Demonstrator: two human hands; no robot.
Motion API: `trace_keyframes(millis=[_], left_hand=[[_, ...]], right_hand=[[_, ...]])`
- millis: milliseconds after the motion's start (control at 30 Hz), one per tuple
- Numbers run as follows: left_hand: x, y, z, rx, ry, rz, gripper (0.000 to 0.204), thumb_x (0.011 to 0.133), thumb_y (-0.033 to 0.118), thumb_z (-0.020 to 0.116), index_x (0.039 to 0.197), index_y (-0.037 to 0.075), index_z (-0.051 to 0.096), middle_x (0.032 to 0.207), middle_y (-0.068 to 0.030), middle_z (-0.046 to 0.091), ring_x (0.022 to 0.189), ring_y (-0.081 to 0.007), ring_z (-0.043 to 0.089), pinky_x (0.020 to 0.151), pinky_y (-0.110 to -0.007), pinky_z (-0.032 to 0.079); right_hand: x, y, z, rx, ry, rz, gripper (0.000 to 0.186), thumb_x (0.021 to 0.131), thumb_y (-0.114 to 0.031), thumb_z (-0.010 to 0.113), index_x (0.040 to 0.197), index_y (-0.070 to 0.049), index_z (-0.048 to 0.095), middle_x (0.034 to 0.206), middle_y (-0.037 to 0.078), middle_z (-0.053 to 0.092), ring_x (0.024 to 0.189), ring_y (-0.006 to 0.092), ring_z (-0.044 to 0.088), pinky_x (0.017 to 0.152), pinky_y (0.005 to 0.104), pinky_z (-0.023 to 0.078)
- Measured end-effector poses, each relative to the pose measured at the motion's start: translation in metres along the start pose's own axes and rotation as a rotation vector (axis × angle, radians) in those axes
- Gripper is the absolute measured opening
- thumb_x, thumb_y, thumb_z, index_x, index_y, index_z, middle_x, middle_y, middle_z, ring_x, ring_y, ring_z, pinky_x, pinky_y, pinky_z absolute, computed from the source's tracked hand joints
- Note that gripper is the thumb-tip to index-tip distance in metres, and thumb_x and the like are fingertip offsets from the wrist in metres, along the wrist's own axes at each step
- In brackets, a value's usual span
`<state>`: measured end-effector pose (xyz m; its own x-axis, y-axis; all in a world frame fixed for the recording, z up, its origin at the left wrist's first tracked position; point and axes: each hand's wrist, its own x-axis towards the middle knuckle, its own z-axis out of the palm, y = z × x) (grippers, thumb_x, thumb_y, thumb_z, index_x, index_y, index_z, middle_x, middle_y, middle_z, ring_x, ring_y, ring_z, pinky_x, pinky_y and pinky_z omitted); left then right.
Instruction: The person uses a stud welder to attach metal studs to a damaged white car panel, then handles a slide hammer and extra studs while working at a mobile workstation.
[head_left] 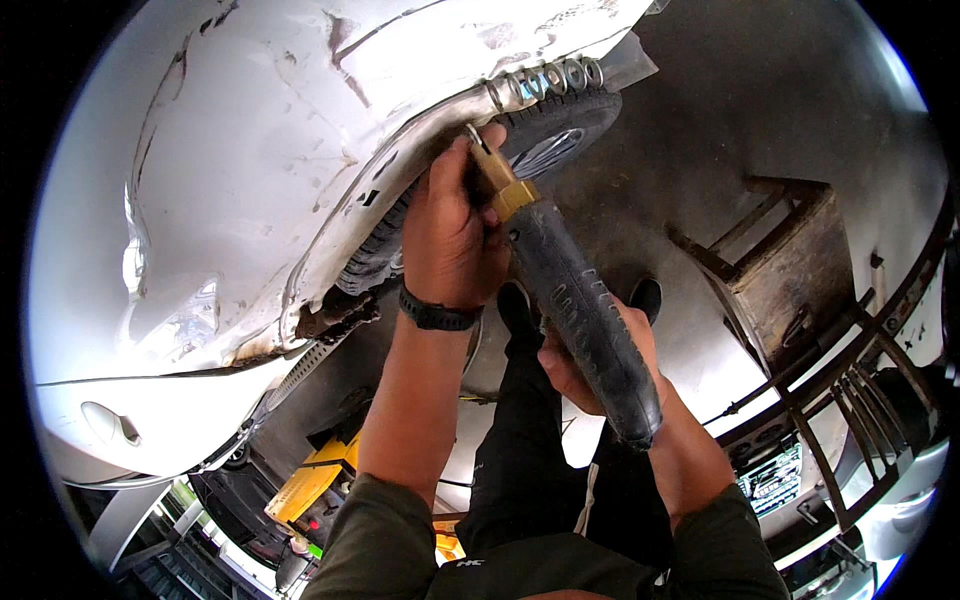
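A spot-welding gun (pixel 575 290) with a thick black rubber-covered body lies slantwise between my hands. Its brass-coloured front end (pixel 495 175) points up and left at the wheel-arch edge (pixel 430 130) of a white car panel. My right hand (pixel 630 340) is wrapped round the rear of the body, some fingers hidden beneath. My left hand (pixel 450 235), a dark band on its wrist, is closed at the brass end. A small silvery metal piece (pixel 472 132) shows at the tip, close to the left fingertips. Several metal pull rings (pixel 550 78) stand in a row along the arch edge.
A tyre (pixel 590 112) sits under the arch. The white panel (pixel 230 180) is creased and scuffed. To the right is a worn wooden stool (pixel 790 270), with a dark metal frame (pixel 850 420) beyond it. Yellow equipment (pixel 315 480) stands at lower left.
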<state>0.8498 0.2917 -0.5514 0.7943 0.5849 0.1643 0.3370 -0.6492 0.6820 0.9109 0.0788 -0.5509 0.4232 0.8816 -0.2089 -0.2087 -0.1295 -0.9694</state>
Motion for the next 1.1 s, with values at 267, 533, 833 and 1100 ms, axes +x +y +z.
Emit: trace_keyframes(millis=[267,533,833,1100], left_hand=[[0.018,0.011,-0.005,-0.012,-0.028,-0.074,0.063,0.082,-0.010,0.069,0.139,0.000,0.044,0.119,-0.0099,0.070,0.091,-0.0207,0.068,0.074,-0.030,0.056],[0.036,0.050,-0.013,-0.538,0.156,-0.365,0.019,0.099,0.015,0.062,0.113,0.004,0.066,0.090,0.0009,0.066,0.068,-0.0061,0.058,0.059,-0.021,0.046],[0.040,0.050,-0.006,-0.980,0.242,-0.627,0.024,0.102,0.029,0.060,0.101,0.008,0.071,0.078,0.0023,0.063,0.060,-0.0048,0.053,0.053,-0.021,0.041],[0.040,0.047,-0.008,-0.992,0.230,-0.628,0.024,0.102,0.028,0.058,0.099,0.007,0.070,0.077,0.0015,0.063,0.061,-0.0061,0.054,0.054,-0.022,0.042]], right_hand=[[0.011,-0.003,-0.007,0.000,0.018,-0.071,0.039,0.079,-0.009,0.081,0.113,-0.003,0.063,0.096,0.007,0.071,0.084,0.0164,0.070,0.077,0.0294,0.055],[0.017,-0.004,-0.011,-0.148,0.037,-0.142,0.032,0.082,-0.005,0.077,0.111,-0.003,0.064,0.090,0.004,0.070,0.079,0.0129,0.069,0.073,0.0279,0.054],[0.020,-0.002,-0.011,-0.126,0.055,-0.205,0.034,0.081,-0.002,0.076,0.112,-0.002,0.063,0.091,0.005,0.070,0.079,0.0137,0.070,0.073,0.0267,0.054],[0.024,-0.003,-0.014,-0.192,0.022,-0.210,0.032,0.082,-0.004,0.076,0.111,-0.002,0.063,0.088,0.006,0.071,0.080,0.0138,0.072,0.073,0.0265,0.055]])
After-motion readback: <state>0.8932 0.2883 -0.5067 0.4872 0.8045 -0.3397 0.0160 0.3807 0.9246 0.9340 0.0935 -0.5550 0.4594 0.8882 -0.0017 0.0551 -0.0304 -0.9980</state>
